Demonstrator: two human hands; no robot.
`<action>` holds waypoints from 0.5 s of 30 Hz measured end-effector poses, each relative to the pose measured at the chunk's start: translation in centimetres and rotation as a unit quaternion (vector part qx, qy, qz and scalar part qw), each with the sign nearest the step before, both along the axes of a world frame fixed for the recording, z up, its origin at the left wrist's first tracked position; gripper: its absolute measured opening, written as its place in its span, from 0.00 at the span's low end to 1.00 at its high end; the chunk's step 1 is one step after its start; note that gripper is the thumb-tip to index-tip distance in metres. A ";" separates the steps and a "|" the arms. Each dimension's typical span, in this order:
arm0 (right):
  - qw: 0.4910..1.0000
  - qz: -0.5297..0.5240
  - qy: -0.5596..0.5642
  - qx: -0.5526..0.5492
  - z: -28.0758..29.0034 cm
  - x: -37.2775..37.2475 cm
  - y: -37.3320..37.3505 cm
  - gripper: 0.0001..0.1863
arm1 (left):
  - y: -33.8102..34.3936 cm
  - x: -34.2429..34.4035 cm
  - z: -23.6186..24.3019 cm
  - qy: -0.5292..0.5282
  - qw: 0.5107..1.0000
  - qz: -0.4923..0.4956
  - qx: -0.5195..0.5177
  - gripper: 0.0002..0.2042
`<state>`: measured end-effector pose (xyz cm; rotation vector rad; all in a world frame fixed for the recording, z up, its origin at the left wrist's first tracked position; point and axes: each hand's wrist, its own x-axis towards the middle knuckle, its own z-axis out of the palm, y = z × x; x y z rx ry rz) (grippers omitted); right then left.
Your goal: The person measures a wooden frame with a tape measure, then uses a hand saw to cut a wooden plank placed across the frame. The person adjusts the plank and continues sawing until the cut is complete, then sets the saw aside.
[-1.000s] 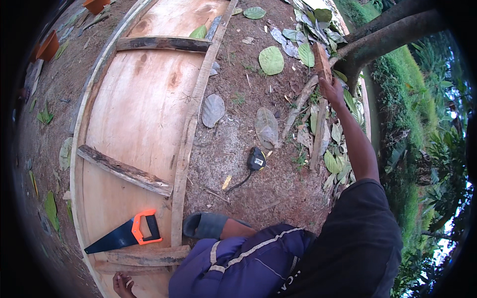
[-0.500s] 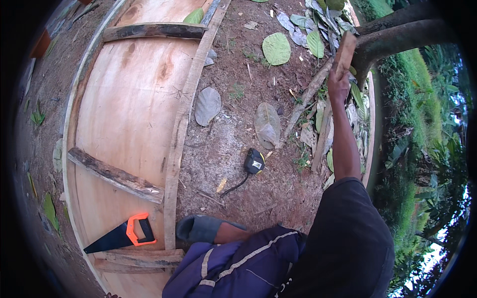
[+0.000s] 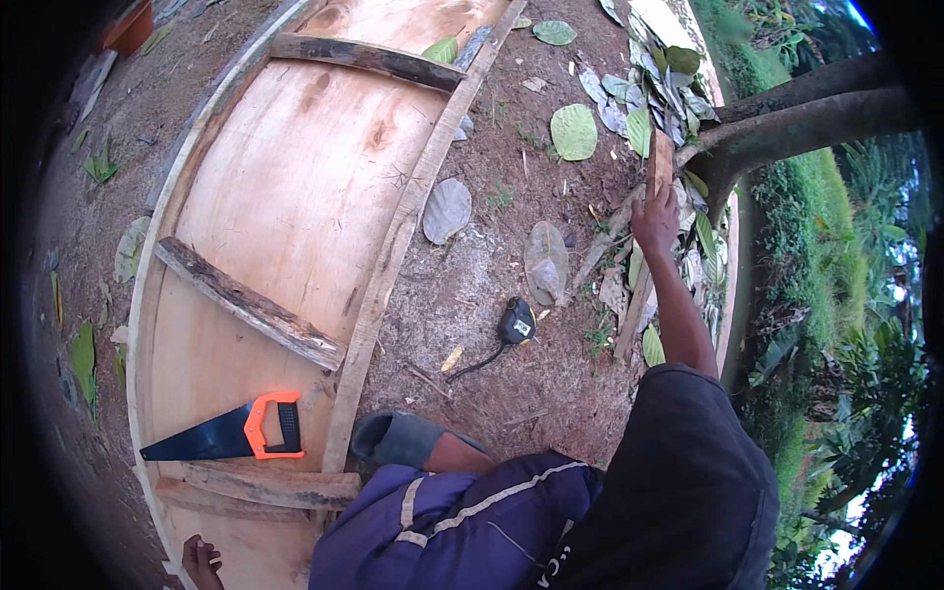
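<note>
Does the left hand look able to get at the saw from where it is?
Probably yes: the left hand is nearby, and the saw lies uncovered on the panel, with only wooden strips lying between them.

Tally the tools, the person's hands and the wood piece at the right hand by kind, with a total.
Handsaw: 1
Tape measure: 1
Hands, left hand and right hand: 2
Wood piece: 1
Total: 5

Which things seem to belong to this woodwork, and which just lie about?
Likely the job's:
brown rectangular wooden block, touched by the right hand
orange-handled, dark-bladed handsaw
black tape measure
pale wooden panel edged with strips

Likely just lying about:
round pale-green leaf
orange pot
</note>
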<state>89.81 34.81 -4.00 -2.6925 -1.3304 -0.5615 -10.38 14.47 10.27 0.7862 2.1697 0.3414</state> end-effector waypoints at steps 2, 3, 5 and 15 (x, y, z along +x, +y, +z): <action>0.989 0.148 0.026 -0.014 -0.1 -6.3 1.0 0.38 | -1.7 -3.2 -3.0 0.008 0.999 -0.044 0.003 0.12; 0.976 0.207 0.069 -0.005 -0.2 -10.4 1.9 0.37 | -1.5 -3.1 -3.4 0.013 0.997 -0.068 -0.022 0.13; 0.933 0.325 0.152 0.020 0.4 -21.2 4.0 0.35 | -3.0 -4.8 -5.8 0.020 0.986 -0.149 0.072 0.09; 0.546 0.767 0.289 -0.175 4.9 -60.8 -7.2 0.35 | -5.2 1.7 -3.9 0.066 0.981 -0.148 0.111 0.20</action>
